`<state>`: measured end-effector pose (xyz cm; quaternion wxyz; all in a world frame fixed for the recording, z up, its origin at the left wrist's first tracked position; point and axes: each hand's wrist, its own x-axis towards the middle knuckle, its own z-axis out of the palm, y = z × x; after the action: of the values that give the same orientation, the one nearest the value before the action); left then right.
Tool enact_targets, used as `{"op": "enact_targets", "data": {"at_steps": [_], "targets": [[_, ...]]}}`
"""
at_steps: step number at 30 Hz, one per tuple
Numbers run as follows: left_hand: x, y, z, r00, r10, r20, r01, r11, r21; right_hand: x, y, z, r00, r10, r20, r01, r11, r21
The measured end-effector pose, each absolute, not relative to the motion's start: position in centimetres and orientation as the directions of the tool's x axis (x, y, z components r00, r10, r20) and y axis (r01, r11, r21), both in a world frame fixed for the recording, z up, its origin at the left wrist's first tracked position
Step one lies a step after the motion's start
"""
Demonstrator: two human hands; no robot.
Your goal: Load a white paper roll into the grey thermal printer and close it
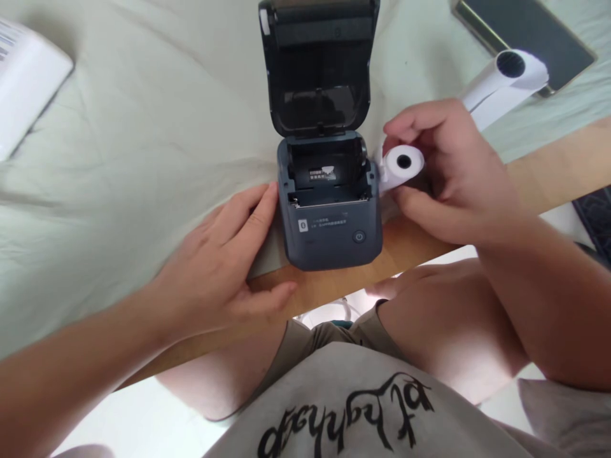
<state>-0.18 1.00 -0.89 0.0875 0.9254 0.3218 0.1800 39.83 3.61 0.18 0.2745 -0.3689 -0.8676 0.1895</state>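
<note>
A dark blue-grey label printer point(329, 235) stands near the table's front edge, its black lid point(319, 70) swung up and back. Its paper bay point(327, 162) holds no roll, and a small printed sticker shows inside. My left hand point(238, 248) rests against the printer's left side, fingers stretched out and thumb apart. Just right of the printer, my right hand point(449, 165) grips a small white paper roll point(391, 168) between thumb and fingers. The roll's round end with a dark core hole faces up, close to the printer's right wall.
Behind my right hand lies a larger white paper roll point(496, 92), by a dark flat device point(529, 38) resembling a phone. A white box point(28, 83) sits at the far left. Pale green cloth point(143, 127) covers the table, with a bare wooden edge point(563, 156) along the front.
</note>
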Motion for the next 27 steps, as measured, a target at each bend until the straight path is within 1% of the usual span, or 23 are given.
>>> {"op": "enact_targets", "data": {"at_steps": [4, 7, 8, 11, 12, 15, 17, 19, 21, 23, 24, 27], "targets": [[-0.3, 1.1, -0.8, 0.736, 0.615, 0.284, 0.551, -0.787, 0.277, 40.0, 3.5, 0.0, -0.564, 0.753, 0.34, 0.577, 0.654, -0.49], [-0.3, 1.2, -0.8, 0.743, 0.604, 0.288, 0.541, -0.795, 0.273, 40.1, 3.5, -0.1, -0.56, 0.755, 0.342, 0.524, 0.642, -0.56], [-0.3, 1.2, -0.9, 0.744, 0.602, 0.289, 0.537, -0.797, 0.278, 40.2, 3.5, -0.1, -0.568, 0.749, 0.342, 0.516, 0.647, -0.561], [-0.2, 1.3, -1.1, 0.748, 0.593, 0.299, 0.519, -0.803, 0.293, 40.2, 3.5, -0.3, -0.551, 0.76, 0.344, 0.566, 0.643, -0.515], [-0.2, 1.3, -1.1, 0.748, 0.59, 0.304, 0.516, -0.805, 0.293, 40.3, 3.5, -0.4, -0.544, 0.764, 0.347, 0.568, 0.64, -0.517], [-0.1, 1.4, -1.0, 0.749, 0.587, 0.308, 0.516, -0.808, 0.286, 40.4, 3.5, -0.7, -0.538, 0.769, 0.345, 0.527, 0.626, -0.575], [-0.2, 1.6, -0.6, 0.755, 0.584, 0.3, 0.518, -0.81, 0.273, 40.5, 3.5, -0.8, -0.54, 0.769, 0.341, 0.547, 0.629, -0.552], [-0.3, 1.7, -0.3, 0.785, 0.566, 0.253, 0.506, -0.82, 0.266, 40.6, 3.5, -0.8, -0.531, 0.775, 0.342, 0.574, 0.626, -0.528], [-0.3, 1.6, -0.3, 0.809, 0.551, 0.204, 0.492, -0.825, 0.277, 40.7, 3.6, -0.7, -0.54, 0.775, 0.33, 0.527, 0.616, -0.585], [-0.2, 1.5, -0.7, 0.767, 0.582, 0.269, 0.513, -0.809, 0.287, 40.8, 3.7, -0.5, -0.56, 0.765, 0.318, 0.475, 0.611, -0.633], [-0.1, 1.4, -1.0, 0.748, 0.593, 0.298, 0.52, -0.803, 0.292, 41.0, 3.7, -0.4, -0.574, 0.754, 0.32, 0.474, 0.624, -0.621], [0.1, 1.3, -1.5, 0.733, 0.597, 0.327, 0.519, -0.801, 0.299, 41.3, 3.9, -0.2, -0.593, 0.728, 0.345, 0.555, 0.679, -0.48]]}}
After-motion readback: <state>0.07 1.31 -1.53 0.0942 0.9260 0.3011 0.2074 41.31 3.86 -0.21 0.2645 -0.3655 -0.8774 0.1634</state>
